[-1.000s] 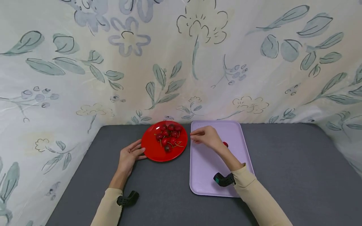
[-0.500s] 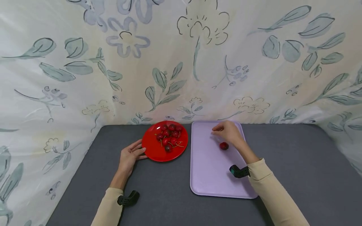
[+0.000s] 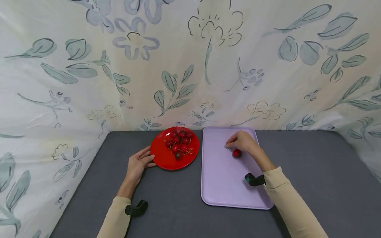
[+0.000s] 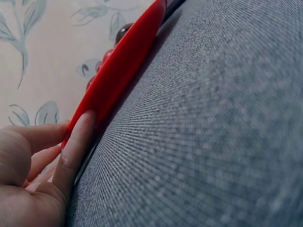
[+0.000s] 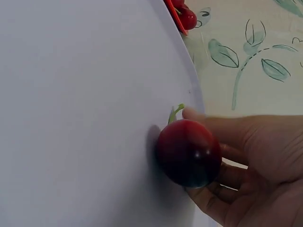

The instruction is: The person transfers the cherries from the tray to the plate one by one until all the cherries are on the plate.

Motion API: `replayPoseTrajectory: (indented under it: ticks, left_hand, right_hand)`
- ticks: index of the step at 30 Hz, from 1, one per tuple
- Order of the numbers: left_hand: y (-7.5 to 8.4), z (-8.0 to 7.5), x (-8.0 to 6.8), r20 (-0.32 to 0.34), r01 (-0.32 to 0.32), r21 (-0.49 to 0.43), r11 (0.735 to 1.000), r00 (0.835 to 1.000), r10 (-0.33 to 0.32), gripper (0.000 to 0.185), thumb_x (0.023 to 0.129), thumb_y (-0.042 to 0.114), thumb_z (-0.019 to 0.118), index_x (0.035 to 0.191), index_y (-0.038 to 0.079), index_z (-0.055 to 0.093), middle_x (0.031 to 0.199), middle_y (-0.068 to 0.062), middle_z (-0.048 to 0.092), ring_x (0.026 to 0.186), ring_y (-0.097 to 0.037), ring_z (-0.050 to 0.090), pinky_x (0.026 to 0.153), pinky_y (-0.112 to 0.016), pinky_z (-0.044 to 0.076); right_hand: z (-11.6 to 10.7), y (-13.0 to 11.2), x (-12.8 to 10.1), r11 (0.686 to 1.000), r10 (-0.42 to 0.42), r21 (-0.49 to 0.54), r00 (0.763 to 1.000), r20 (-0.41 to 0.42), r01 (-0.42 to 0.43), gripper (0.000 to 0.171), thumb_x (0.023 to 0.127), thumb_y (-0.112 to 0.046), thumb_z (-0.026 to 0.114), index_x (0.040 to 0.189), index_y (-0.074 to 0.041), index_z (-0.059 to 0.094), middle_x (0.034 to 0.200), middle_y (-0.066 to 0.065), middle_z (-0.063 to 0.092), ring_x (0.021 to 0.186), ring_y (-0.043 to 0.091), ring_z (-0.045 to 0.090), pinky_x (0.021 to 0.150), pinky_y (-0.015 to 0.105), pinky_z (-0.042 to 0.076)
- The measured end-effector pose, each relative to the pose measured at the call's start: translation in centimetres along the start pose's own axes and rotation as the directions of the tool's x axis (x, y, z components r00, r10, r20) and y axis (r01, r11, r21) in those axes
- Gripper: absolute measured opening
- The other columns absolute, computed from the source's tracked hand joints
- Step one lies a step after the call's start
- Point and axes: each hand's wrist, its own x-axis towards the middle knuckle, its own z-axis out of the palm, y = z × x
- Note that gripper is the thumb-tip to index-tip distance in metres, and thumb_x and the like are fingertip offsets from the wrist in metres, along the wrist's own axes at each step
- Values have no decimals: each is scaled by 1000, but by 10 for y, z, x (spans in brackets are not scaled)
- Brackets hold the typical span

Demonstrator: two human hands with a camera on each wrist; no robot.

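A red plate (image 3: 162, 158) holding several dark red cherries (image 3: 179, 142) with loose stems sits on the grey table, and its rim (image 4: 118, 71) fills the left wrist view. My left hand (image 3: 138, 163) lies flat beside it, and a straight finger (image 4: 75, 146) touches the rim. To the right lies a lilac tray (image 3: 226, 185). One cherry (image 3: 236, 153) lies on the tray (image 5: 71, 118), seen up close as a cherry (image 5: 189, 152) with a short green stem (image 5: 175, 112). My right hand (image 3: 242, 142) curls its fingers (image 5: 236, 137) round the cherry's far side, index tip at the stem.
A floral cloth backdrop (image 3: 190, 66) rises behind and on both sides of the table. Bare grey tabletop (image 3: 312, 165) stretches to the right of the tray and along the near edge. Black wrist cameras (image 3: 254, 180) sit on both forearms.
My right hand moved right from the tray's left edge near the plate and came down over the cherry lying on the tray. The left hand stayed at the plate's rim.
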Motion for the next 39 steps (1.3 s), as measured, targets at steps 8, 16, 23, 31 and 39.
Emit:
replayPoseTrajectory:
  ticks: [8, 16, 23, 31, 39]
  left_hand:
    - [1, 1, 0, -8, 2, 0, 1000, 1000, -2, 50, 95, 5, 63, 144, 4, 48, 135, -22, 55, 90, -14, 70, 76, -34, 61]
    - [1, 2, 1, -7, 19, 6, 1000, 1000, -19, 50, 96, 5, 63, 144, 4, 48, 136, -20, 55, 91, -14, 70, 76, -34, 60]
    - [0, 2, 2, -10, 25, 12, 1000, 1000, -25, 50, 95, 6, 63, 144, 4, 48, 136, -20, 55, 91, -14, 70, 77, -34, 60]
    - [0, 2, 0, -10, 19, 3, 1000, 1000, -19, 51, 95, 6, 63, 144, 5, 48, 136, -20, 55, 91, -14, 71, 77, -34, 60]
    - [0, 2, 0, -7, 14, 27, 1000, 1000, -14, 53, 95, 8, 64, 145, 5, 47, 137, -20, 54, 93, -13, 70, 77, -33, 60]
  right_hand:
    - [4, -5, 0, 998, -26, -61, 999, 26, 27, 14, 81, -19, 81, 84, -7, 76, 71, -2, 66, 67, 13, 54, 61, 26, 44]
    - [5, -7, -2, 996, -32, -86, 999, -10, 31, 10, 83, -14, 76, 81, -5, 77, 70, -1, 68, 62, 12, 55, 58, 26, 45]
    - [5, -9, -6, 998, -65, -9, 989, -131, 65, 10, 86, -10, 71, 86, 0, 74, 76, 6, 70, 64, 13, 60, 61, 27, 49]
    - [8, -13, -8, 984, -19, 171, 975, -219, 58, 16, 87, -11, 72, 98, 1, 74, 87, 12, 72, 76, 19, 66, 62, 24, 51]
    - [10, -27, -8, 927, -22, 352, 954, -298, 131, 23, 89, -8, 70, 106, 7, 72, 96, 19, 73, 80, 22, 72, 65, 22, 57]
